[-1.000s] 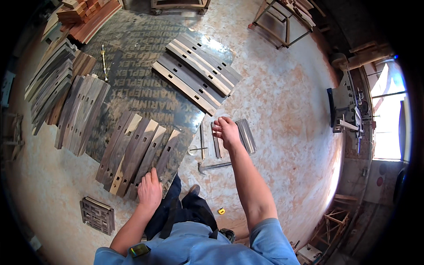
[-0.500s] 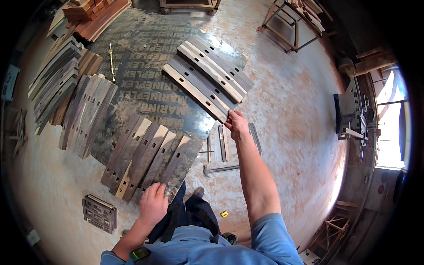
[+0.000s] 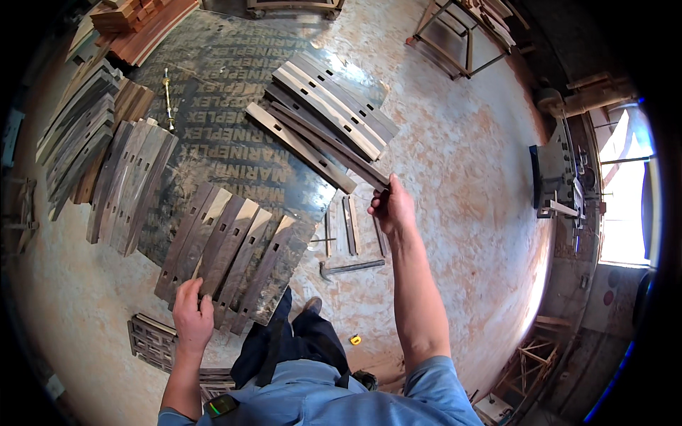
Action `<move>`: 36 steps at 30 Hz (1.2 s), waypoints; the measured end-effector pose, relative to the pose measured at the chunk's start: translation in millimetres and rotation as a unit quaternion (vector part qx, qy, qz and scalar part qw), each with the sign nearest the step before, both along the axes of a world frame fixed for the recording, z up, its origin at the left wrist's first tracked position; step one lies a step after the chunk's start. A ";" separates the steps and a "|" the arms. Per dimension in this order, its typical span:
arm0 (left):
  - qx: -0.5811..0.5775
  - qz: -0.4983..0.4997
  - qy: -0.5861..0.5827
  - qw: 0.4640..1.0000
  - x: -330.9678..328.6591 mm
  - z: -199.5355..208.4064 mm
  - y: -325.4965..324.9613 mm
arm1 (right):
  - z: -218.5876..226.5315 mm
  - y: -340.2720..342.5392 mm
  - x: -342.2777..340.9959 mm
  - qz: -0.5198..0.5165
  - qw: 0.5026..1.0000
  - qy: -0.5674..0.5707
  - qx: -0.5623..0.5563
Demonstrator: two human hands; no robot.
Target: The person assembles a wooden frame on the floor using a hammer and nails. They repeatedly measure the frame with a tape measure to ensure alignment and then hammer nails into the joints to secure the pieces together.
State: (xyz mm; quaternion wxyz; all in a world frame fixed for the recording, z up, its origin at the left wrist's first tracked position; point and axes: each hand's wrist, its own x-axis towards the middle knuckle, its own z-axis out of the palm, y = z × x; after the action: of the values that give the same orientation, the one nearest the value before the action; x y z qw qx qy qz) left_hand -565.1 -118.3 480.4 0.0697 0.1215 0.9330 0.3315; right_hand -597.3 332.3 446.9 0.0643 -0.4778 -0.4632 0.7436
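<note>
My right hand [image 3: 395, 204] grips the near end of a dark wooden slat [image 3: 332, 145], which is turned up on its edge. Just left of that slat lies a pale slotted board [image 3: 302, 149]. Beyond it, several dark and pale slotted boards [image 3: 334, 99] rest side by side. My left hand [image 3: 192, 317] has its thumb apart from its fingers at the lower ends of another row of slotted boards [image 3: 231, 238]. Nothing shows in its grasp; whether its fingertips touch the wood I cannot tell.
A printed dark plywood sheet [image 3: 213, 135] lies under the boards. More slats [image 3: 131, 184] are stacked at left. A hammer [image 3: 355, 268] and thin strips [image 3: 350, 224] lie near my feet, with a yellow tape measure [image 3: 355, 340]. A metal-framed stand [image 3: 462, 42] stands far right.
My right hand has closed on a dark slat, tipped it on edge and drawn it toward the right. The pale board now lies apart from it. My left hand has moved left along the board ends.
</note>
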 end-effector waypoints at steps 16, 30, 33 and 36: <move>-0.062 0.063 0.050 0.995 -56.7 -2.8 -48.9 | 16.2 -36.4 -0.5 0.073 0.994 0.068 0.054; -0.181 0.192 0.108 0.959 -153.3 -36.1 -148.1 | 9.2 -68.2 13.9 0.142 0.966 0.079 0.199; -0.195 0.184 0.097 0.958 -159.2 -38.2 -151.4 | 5.4 -74.8 15.5 0.143 0.967 0.077 0.196; -0.234 0.153 0.095 0.956 -156.4 -46.5 -145.0 | 0.8 -78.0 17.7 0.138 0.967 0.068 0.202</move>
State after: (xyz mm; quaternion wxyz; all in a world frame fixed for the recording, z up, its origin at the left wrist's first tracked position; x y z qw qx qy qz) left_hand -721.5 -263.3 433.9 -0.0438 -0.0112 0.9942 0.0978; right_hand -579.6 254.2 447.7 0.0879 -0.3352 -0.6598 0.6668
